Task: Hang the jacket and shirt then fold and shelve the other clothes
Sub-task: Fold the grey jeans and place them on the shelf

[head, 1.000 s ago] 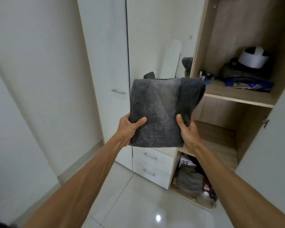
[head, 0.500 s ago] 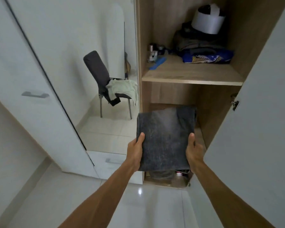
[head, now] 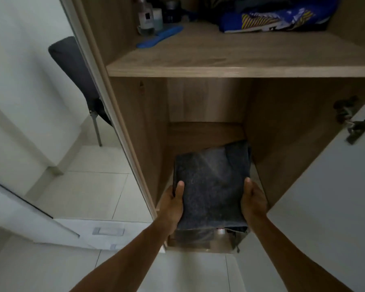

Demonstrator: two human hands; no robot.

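Folded grey garment (head: 212,186), wooden wardrobe shelf (head: 207,131), tiled floor (head: 89,192)

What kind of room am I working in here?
Probably a bedroom or dressing area: an open wooden wardrobe with shelves, a folded dark garment held by both hands, and toiletries on the upper shelf.

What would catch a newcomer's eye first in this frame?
The folded dark grey garment at centre, gripped at its sides by the left hand and right hand, going into the wardrobe's lower compartment. Next, the upper shelf above, with a bright blue patterned item at right and a blue comb beside small bottles at left.
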